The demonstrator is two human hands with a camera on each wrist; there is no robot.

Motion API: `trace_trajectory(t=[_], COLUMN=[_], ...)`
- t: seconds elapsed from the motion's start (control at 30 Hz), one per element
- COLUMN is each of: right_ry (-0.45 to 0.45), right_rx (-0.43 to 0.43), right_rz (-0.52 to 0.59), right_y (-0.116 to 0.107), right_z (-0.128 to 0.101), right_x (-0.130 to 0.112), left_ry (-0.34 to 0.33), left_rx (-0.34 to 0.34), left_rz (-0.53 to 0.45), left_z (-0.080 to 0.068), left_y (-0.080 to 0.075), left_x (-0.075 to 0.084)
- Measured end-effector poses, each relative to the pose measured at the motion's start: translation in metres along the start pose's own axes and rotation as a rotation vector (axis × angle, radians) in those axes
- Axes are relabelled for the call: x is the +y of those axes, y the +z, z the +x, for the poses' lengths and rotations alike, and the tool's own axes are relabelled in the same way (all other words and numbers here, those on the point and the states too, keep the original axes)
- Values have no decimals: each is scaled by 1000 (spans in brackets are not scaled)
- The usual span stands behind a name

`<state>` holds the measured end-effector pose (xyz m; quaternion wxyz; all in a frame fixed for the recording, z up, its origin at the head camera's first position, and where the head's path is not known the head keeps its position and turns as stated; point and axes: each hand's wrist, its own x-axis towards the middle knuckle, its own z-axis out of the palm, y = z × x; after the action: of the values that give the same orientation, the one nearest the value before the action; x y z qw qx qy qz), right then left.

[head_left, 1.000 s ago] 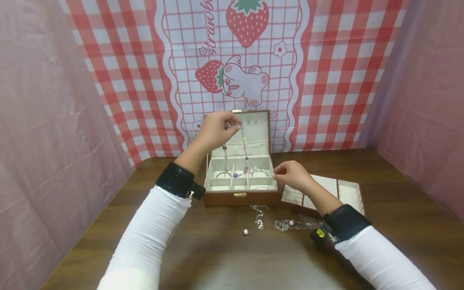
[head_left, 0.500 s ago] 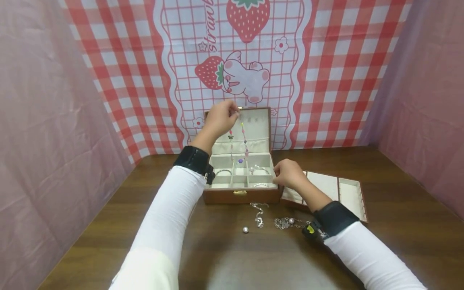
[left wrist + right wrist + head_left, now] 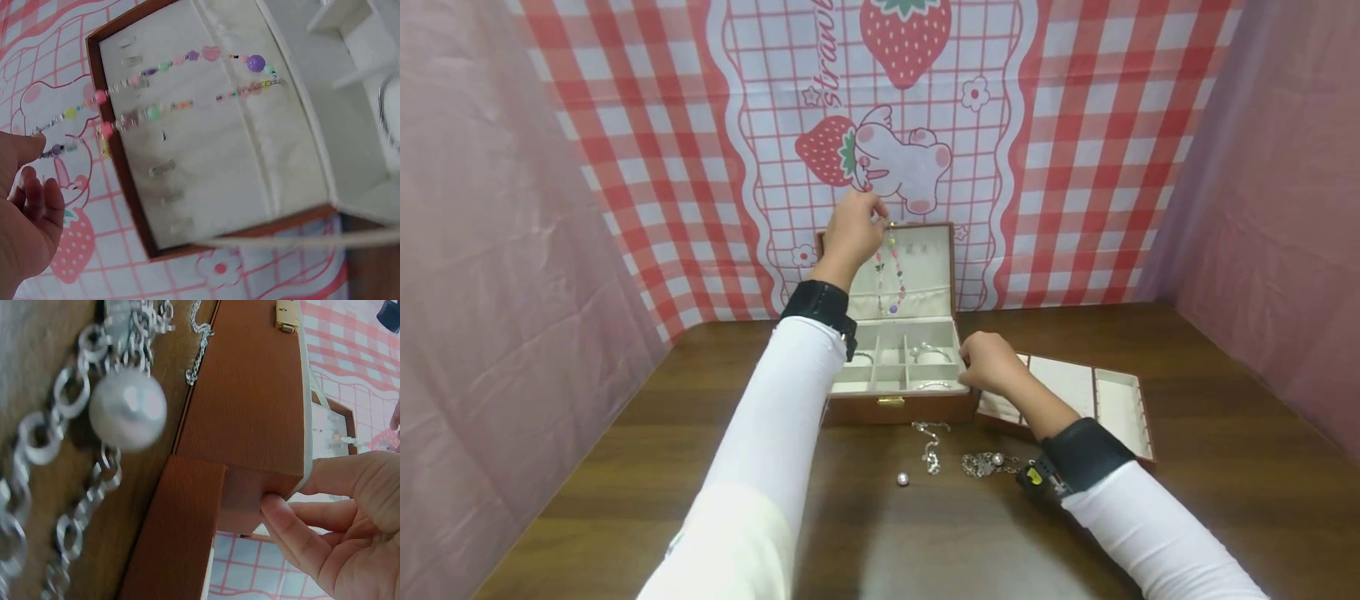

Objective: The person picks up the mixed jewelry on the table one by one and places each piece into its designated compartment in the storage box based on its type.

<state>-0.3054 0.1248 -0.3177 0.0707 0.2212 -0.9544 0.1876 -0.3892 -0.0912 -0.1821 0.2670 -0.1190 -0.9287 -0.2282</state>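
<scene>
Wooden surface (image 3: 625,467) carries everything; landmark is the brown jewellery box (image 3: 897,408), lid up, standing toward the far edge of the surface.

Removable tray (image 3: 1078,387), cream-lined, lies just right of the box, touching or nearly touching its right corner.

Left hand (image 3: 850,229) is raised above the box, in front of the open lid — fingers pinch 1 end of a beaded necklace (image 3: 891,271). The necklace hangs in a loop of coloured beads against the lid lining, its low end clear above the box compartments. The left wrist view shows the strand (image 3: 187,81) stretched across the cream lining.

Right hand (image 3: 988,362) is at the right front corner of the box; fingers (image 3: 294,531) curl round that corner and grip it, thumb on the rim.

Silver chain with a pearl (image 3: 988,462) lies on the surface in front of the box, below the tray. A shorter chain (image 3: 930,442) lies just in front of the box clasp. 1 loose pearl (image 3: 902,478) sits near it — apart from both chains.
</scene>
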Motion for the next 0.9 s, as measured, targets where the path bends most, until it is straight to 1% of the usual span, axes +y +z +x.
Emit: trace_trajectory(t=[0.07,0.17,0.27,0.33,0.4,0.47,0.57,0.63,0.73,0.9], right_ry=[3,2,-7,-9,-14,-14,-16,-17,-15,-10], right_rx=[3,16,34,37,39,43,54,60,61,67], right_rz=[5,-4,-28,-33,-33,-35,-40,-42,-38,-31], right_y=[1,2,2,3,4,4,5,5,6,7], right_z=[0,-1,-2,-3,-4,-4,-4,-4,-5,-7], right_x=[-1,-2,-2,-3,-3,-3,-3,-3,-3,-4], left_ry=[-16,-52,-119,-168,-201,-219,-229,-238,-249,-270], left_rx=[32,58,57,73,98,132,163,164,146,121], left_rz=[3,-32,-69,-111,-154,-195,-218,-213,-194,-199], left_z=[2,3,3,2,1,2,3,3,2,1], left_y=[4,11,16,19,22,26,32,38,48,62], left_x=[0,-1,-1,0,-1,-1,-5,-8,-11,-11])
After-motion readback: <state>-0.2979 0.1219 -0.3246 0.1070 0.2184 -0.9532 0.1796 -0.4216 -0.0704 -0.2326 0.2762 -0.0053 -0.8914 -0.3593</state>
